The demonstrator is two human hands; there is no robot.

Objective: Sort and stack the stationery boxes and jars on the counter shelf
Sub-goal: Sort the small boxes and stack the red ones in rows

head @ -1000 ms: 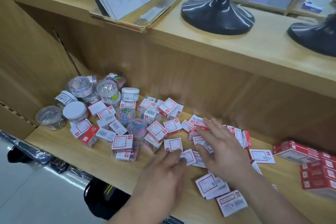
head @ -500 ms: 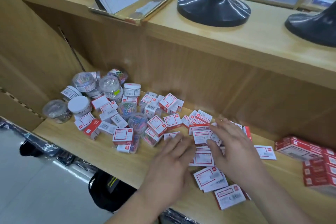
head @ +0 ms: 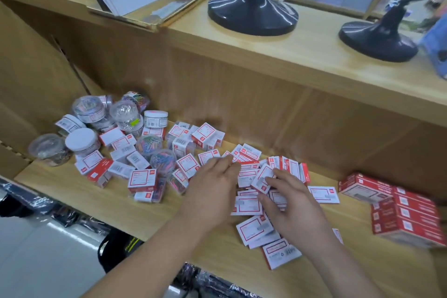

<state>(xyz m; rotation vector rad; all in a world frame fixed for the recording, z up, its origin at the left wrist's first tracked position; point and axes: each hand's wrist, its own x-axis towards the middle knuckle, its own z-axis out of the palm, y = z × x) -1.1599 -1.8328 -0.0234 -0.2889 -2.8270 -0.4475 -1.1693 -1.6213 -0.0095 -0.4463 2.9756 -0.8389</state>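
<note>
A loose heap of small white cardboard boxes with red-bordered labels point(head: 246, 205) is spread over the middle of the light wooden shelf point(head: 72, 189), from the near edge to the back panel. The left hand point(head: 212, 193) is laid palm down at the left side of this heap. Its fingers point(head: 226, 162) are held close together and nearly straight, with the tips resting on the boxes. The right hand point(head: 295, 205) is placed over the right part of the heap. A tilted white box point(head: 261, 178) appears to be pinched between its thumb and forefinger, though the contact is blurred; the other fingers are loosely curled above the boxes beneath.

At the far left of the shelf, clear round plastic jars of paper clips point(head: 88, 111) are clustered, some on their sides, and a white-lidded jar point(head: 81, 139) stands upright just beside them. More of the small boxes are mixed in between the jars and the hands. At the right end, larger red cartons point(head: 408, 218) are stacked, well apart from the jars. On the wooden counter top point(head: 314, 55) above, two glossy black round stand bases point(head: 251, 14) are seen.
</note>
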